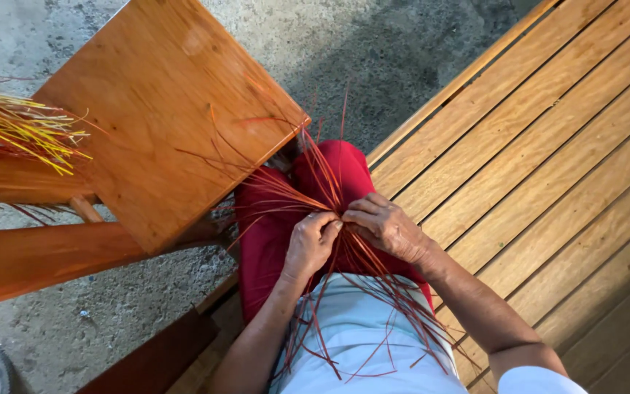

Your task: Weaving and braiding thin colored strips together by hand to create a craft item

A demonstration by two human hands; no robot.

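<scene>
A bundle of thin red straw strands [308, 182] fans out over my lap, which is covered by red trousers [264, 241]. My left hand [311, 244] and my right hand [384, 226] meet at the middle of the bundle, and both pinch the strands where they cross. Loose ends trail down over my white shirt [359, 328] and spread up toward the wooden stool. My fingers hide the exact spot where the strands join.
A wooden stool [162, 109] stands just ahead of my knees. Yellow and red straw [20, 128] lies on a wooden bench at the left. A slatted wooden platform [548, 168] runs along my right. Rough concrete floor [373, 51] lies beyond.
</scene>
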